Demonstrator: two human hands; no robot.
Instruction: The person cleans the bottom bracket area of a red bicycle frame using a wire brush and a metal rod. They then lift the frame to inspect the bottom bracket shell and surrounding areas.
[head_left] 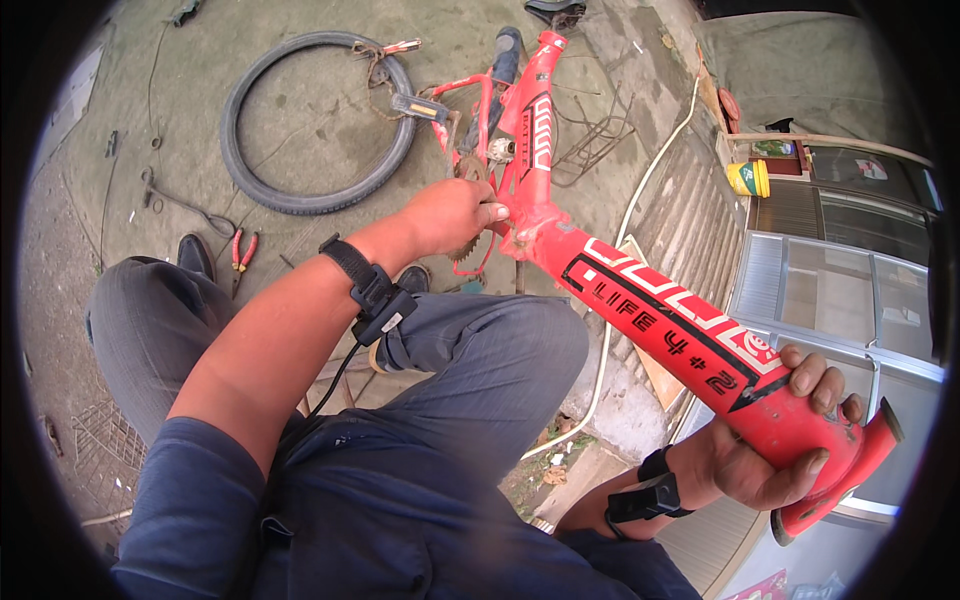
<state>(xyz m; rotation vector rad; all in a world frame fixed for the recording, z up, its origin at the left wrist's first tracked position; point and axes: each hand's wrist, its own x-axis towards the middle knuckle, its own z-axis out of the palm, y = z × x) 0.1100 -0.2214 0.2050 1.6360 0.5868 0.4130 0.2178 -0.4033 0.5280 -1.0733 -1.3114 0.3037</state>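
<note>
A red bicycle frame [640,315] with black and white decals stretches diagonally before me, its thick tube running down to the lower right. My right hand [785,440] is wrapped round the head-tube end of that tube, thumb below and fingers over the top. At the frame's middle, my left hand [455,215] is closed over the toothed chainring [466,248], its thumb lying beside the frame joint; most of its fingertips are hidden. A pedal [420,107] sticks out just beyond the left hand. The frame's far section reaches up toward the top of the view.
A tyre [229,125] lies flat on the green ground cover at far left. Pliers with red handles [244,252] rest near my left shoe [195,256]. Right of the frame are a white hose [640,215], corrugated sheeting [690,210], a yellow bucket [748,179] and glazed panels [830,285].
</note>
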